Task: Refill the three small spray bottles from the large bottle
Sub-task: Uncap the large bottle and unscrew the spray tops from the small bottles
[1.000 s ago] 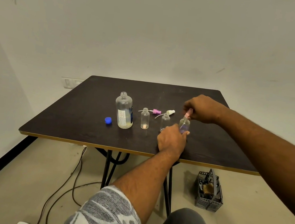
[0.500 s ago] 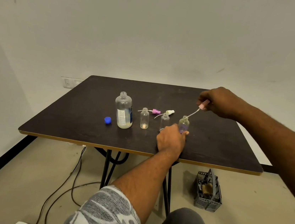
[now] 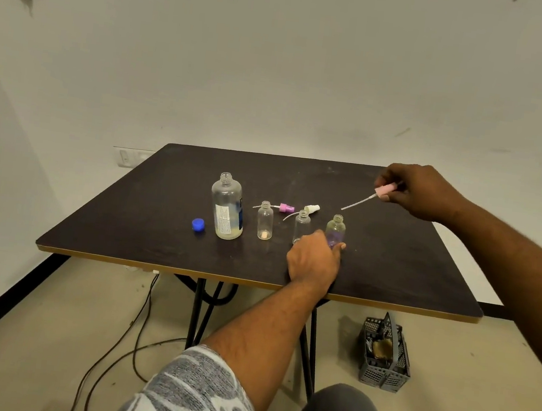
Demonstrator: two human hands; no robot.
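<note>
The large clear bottle [image 3: 227,205] stands uncapped on the dark table [image 3: 145,220], a little pale liquid at its bottom. Its blue cap [image 3: 198,224] lies to its left. Three small clear bottles stand open in a row: left [image 3: 265,220], middle [image 3: 301,224], right [image 3: 335,229]. My left hand [image 3: 315,259] holds the base of the right small bottle. My right hand [image 3: 416,190] pinches a pink spray head [image 3: 384,189] above the table, its dip tube hanging clear of the bottle. A purple spray head [image 3: 284,208] and a white one [image 3: 312,208] lie behind the small bottles.
A grey plastic caddy [image 3: 384,354] stands on the floor under the table's right front. Cables [image 3: 131,331] run across the floor by the black table legs. The wall rises right behind the table.
My right hand has lifted the pink spray head out of the right small bottle and carried it up and to the right. My left hand has stayed on that bottle.
</note>
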